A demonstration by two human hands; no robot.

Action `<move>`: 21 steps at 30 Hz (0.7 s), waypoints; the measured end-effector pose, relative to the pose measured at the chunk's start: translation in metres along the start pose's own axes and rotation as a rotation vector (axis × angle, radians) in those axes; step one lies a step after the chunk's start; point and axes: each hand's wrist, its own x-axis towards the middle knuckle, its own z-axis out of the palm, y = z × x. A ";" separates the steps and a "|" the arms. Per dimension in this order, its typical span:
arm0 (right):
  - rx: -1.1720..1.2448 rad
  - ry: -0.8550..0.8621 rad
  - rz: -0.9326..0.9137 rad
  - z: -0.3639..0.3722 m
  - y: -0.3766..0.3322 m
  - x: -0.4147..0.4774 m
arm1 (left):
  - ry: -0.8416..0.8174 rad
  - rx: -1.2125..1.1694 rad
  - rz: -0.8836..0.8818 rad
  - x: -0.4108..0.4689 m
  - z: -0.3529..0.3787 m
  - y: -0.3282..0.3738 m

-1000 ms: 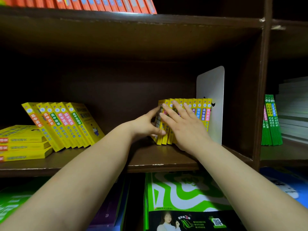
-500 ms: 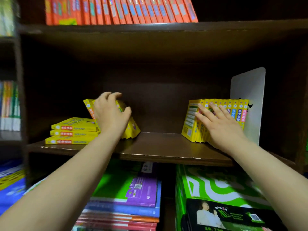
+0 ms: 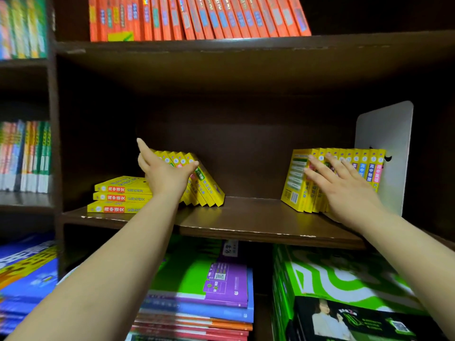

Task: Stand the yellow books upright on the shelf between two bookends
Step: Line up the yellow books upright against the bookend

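Several yellow books (image 3: 344,178) stand upright at the right end of the dark shelf (image 3: 246,220), leaning against a white bookend (image 3: 389,143). My right hand (image 3: 344,188) lies flat against their spines, fingers spread. At the left, several yellow books (image 3: 209,185) lean to the left against a flat stack of three yellow books (image 3: 118,195). My left hand (image 3: 165,171) is over the leaning group, thumb out to the right and fingers extended, touching their tops. Only one bookend is in view.
A row of orange books (image 3: 197,18) fills the shelf above. Below the shelf lie stacks of green, purple and blue books (image 3: 221,279). More books stand in the neighbouring bay (image 3: 24,156) at the left. Bare shelf board separates the two yellow groups.
My left hand left the upright books and reached across to the leaning group at the left. The view swung left. My right hand stayed pressed on the upright books.
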 end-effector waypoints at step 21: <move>-0.085 0.167 -0.013 0.015 0.006 0.008 | -0.144 0.117 0.021 0.005 0.027 0.007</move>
